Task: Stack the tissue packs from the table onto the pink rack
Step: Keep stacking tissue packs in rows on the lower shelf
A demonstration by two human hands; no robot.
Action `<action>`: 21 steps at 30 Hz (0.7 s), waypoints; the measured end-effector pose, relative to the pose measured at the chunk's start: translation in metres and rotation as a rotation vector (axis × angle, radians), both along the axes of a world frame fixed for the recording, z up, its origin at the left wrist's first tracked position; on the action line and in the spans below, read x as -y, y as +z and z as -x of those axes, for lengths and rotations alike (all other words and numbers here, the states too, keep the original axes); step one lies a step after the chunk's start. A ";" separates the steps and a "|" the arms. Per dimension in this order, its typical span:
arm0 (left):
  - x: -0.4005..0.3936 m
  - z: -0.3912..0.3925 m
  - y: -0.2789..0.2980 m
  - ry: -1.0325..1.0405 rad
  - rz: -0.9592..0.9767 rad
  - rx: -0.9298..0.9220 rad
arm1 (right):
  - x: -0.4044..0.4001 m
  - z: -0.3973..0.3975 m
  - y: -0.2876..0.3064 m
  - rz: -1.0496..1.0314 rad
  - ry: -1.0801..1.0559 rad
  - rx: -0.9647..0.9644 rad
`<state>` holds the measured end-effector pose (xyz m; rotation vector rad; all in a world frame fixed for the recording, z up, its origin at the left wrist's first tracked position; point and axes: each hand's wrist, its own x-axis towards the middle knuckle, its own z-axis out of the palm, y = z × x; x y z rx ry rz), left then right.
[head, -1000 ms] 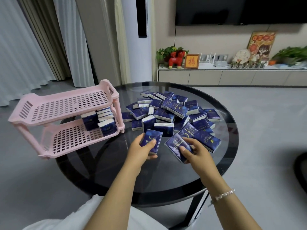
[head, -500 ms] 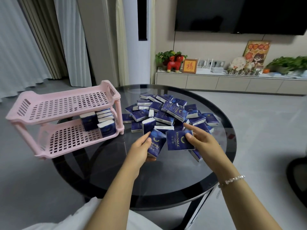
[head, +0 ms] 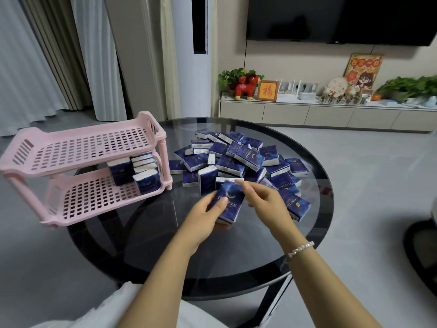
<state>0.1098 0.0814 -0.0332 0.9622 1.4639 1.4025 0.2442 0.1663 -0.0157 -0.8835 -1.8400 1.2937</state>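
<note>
My left hand [head: 203,220] grips a dark blue tissue pack [head: 229,201] above the near part of the round glass table [head: 153,235]; a second pack lies stacked under it. My right hand [head: 267,202] pinches that pack's upper right corner with fingertips and thumb. A pile of several more blue packs [head: 238,159] lies just behind the hands. The pink two-tier rack [head: 78,147] stands at the table's left edge. Its top shelf is bare, and several packs [head: 139,172] stand at the right end of the lower shelf.
The rack hangs partly over the table's left rim. A low cabinet [head: 331,114] with plants and ornaments runs along the far wall under a dark screen. Curtains hang at the left, and a dark round object [head: 423,252] sits on the floor at the right.
My right hand brought its pack left and laid it onto the pack in my left hand. The two packs, held apart before, now sit together in my left hand.
</note>
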 end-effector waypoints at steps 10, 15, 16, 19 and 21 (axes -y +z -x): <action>-0.009 -0.010 -0.003 -0.079 0.074 -0.033 | -0.006 -0.028 0.001 0.105 0.195 0.067; -0.015 -0.014 -0.008 0.019 0.098 0.077 | -0.018 -0.040 -0.007 -0.143 -0.181 0.198; -0.016 -0.013 -0.009 0.054 0.100 0.113 | -0.023 -0.046 -0.009 -0.221 -0.316 0.253; -0.018 -0.011 -0.011 0.110 0.096 0.155 | -0.035 -0.066 -0.011 -0.305 -0.564 0.613; -0.020 -0.013 -0.011 0.110 0.101 0.154 | -0.038 -0.075 -0.014 -0.251 -0.580 0.799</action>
